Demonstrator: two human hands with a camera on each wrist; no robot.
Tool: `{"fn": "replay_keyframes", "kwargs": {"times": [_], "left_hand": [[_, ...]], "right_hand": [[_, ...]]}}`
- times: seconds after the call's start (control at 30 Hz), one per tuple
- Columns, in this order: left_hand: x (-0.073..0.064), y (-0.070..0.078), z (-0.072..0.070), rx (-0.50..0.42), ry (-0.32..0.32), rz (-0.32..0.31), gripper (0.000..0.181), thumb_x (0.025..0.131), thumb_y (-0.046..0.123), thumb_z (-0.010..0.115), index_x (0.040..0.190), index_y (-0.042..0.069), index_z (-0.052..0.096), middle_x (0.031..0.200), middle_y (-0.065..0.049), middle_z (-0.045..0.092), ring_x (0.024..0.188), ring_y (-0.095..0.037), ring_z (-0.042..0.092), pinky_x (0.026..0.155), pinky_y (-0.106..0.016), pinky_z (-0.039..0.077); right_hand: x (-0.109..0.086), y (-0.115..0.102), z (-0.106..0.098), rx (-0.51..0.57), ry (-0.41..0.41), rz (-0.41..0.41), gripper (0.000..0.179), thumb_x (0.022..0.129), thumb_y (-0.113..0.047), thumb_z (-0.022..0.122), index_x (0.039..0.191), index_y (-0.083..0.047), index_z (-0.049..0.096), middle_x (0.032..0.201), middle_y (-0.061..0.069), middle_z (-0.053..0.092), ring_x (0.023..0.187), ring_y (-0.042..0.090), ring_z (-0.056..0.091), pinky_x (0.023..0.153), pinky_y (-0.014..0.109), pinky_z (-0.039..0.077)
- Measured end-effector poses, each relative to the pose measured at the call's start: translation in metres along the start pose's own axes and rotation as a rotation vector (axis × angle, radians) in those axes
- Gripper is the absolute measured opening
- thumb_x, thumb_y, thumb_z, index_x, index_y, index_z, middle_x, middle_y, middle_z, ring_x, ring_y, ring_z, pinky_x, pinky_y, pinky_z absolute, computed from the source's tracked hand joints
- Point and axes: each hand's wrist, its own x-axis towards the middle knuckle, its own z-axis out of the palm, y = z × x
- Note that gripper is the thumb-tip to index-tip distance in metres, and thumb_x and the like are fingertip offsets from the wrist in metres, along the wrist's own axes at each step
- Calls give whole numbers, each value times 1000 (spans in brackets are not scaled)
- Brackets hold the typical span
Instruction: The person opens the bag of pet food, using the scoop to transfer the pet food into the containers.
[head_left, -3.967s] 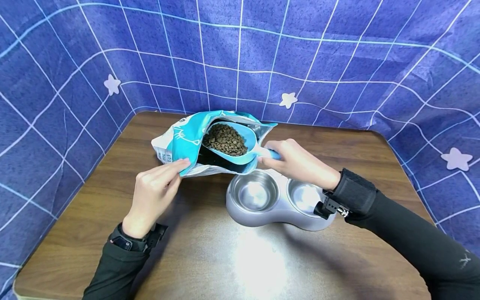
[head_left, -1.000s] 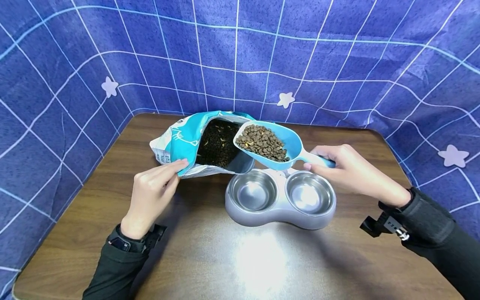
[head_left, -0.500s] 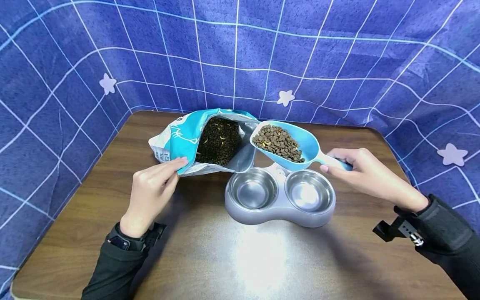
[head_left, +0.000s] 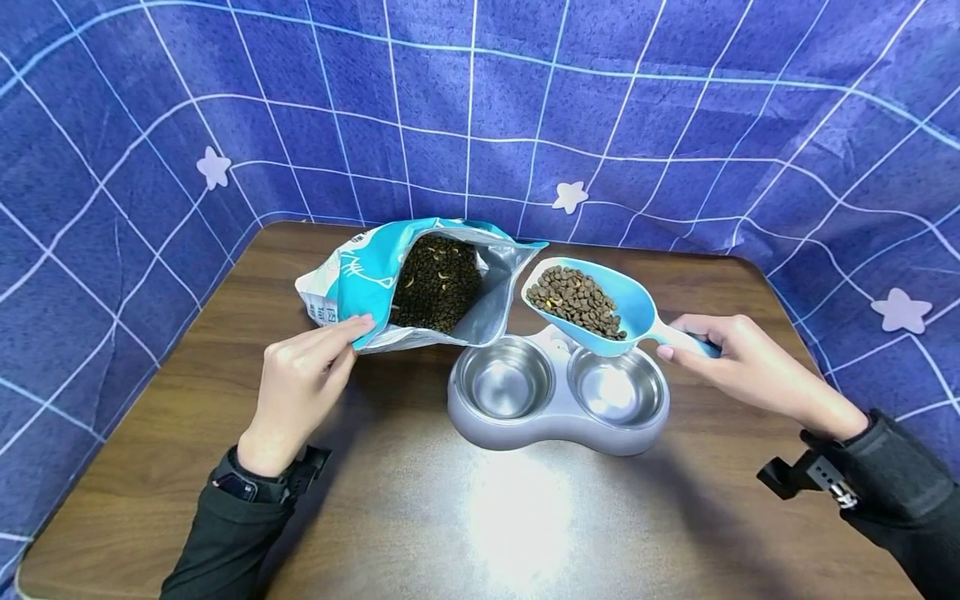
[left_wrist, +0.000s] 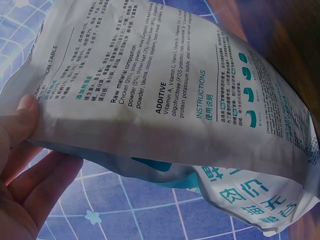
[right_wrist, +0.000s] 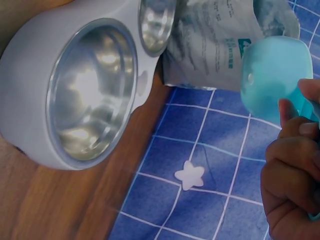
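My left hand (head_left: pixel 300 383) pinches the edge of a teal and white pet food bag (head_left: pixel 367 283), its mouth wide and dark kibble (head_left: pixel 438 287) showing inside. In the left wrist view, thumb and fingers sit on either side of the printed bag (left_wrist: pixel 150 110). My right hand (head_left: pixel 738 358) grips the handle of a light blue food scoop (head_left: pixel 630 304), which carries brown kibble (head_left: pixel 576 302) with a few yellow bits. The scoop hangs right of the bag's mouth, above the back rim of a grey double pet bowl (head_left: pixel 558 429). From the right wrist, only the scoop's underside (right_wrist: pixel 275 75) shows.
Both steel bowls, the left one (head_left: pixel 508 383) and the right one (head_left: pixel 615 387), hold no food. They stand on a brown wooden table (head_left: pixel 375 500). Behind it hangs a blue grid-patterned cloth (head_left: pixel 450 108) with white stars (head_left: pixel 570 197).
The loaded scoop has come up out of the bag and moved right with my right hand, then slightly down and toward me. My left hand keeps its hold on the bag.
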Motion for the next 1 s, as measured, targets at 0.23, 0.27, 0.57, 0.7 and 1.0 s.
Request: {"fn": "replay_keyframes", "kwargs": {"times": [0.23,0.27,0.57,0.7,1.0], "left_hand": [[0,1,1,6,7,0,31,79,-8,52,99,1,74,92,-12,72,75,-30,70,54,-43,46],[0,1,1,7,8,1,31,79,-8,53,99,1,74,92,-13,72,75,-30,70,54,-44,46],[0,1,1,9,14,-2,32,80,-7,50,98,1,74,91,-12,72,74,-29,70,56,-44,47],[-1,1,1,9,10,-4,32,80,-7,50,98,1,74,90,-12,73,74,-29,70,54,-43,46],[0,-2,1,15,-11,16,32,83,-3,48,101,0,74,93,-12,72,78,-28,70,56,-40,47]], "right_hand": [[-9,15,-1,-4,7,5,3,88,-15,68,91,-14,66,62,-13,40,53,2,35,45,25,29],[-11,18,-1,-4,8,10,3,88,-15,68,90,-14,66,62,-13,41,53,2,35,44,25,29],[-28,37,-4,5,27,18,11,85,-6,69,88,-16,66,62,-16,40,51,-1,34,42,23,29],[-36,41,-6,3,31,25,17,83,-3,69,87,-20,65,61,-16,39,50,-1,34,42,22,28],[-50,53,-10,6,6,47,15,85,-5,68,87,-19,65,60,-17,39,49,-2,33,41,22,28]]}}
